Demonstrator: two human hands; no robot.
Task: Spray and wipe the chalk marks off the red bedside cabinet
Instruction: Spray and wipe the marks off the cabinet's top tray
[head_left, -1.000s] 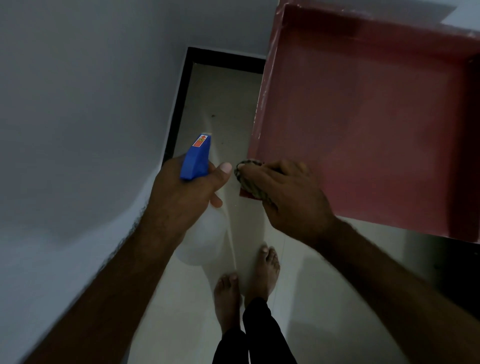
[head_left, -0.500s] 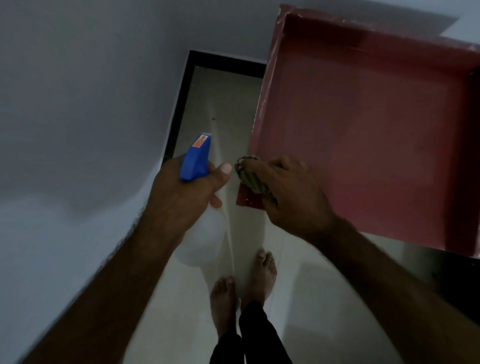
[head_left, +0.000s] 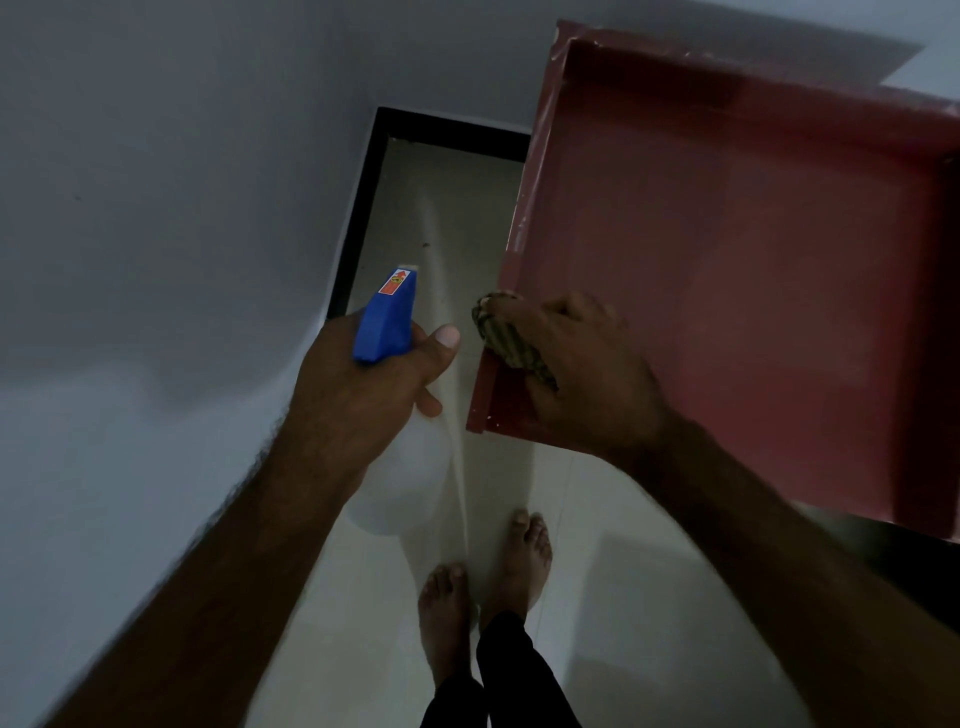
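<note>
A plain grey wall (head_left: 156, 208) fills the left side. The left hand (head_left: 363, 395) grips a translucent white plastic spray bottle with a blue trigger head (head_left: 387, 317), its fingers curled round the neck and its thumb stretched out to the right. It hangs over the pale tiled floor (head_left: 623, 597), just beside the red bedside cabinet (head_left: 753, 312). At the near left corner of the cabinet's top, the right hand (head_left: 582, 374) presses a crumpled striped brownish cloth (head_left: 506, 338) under bent, close-set fingers. Pale flecks run along the cabinet's left edge.
</note>
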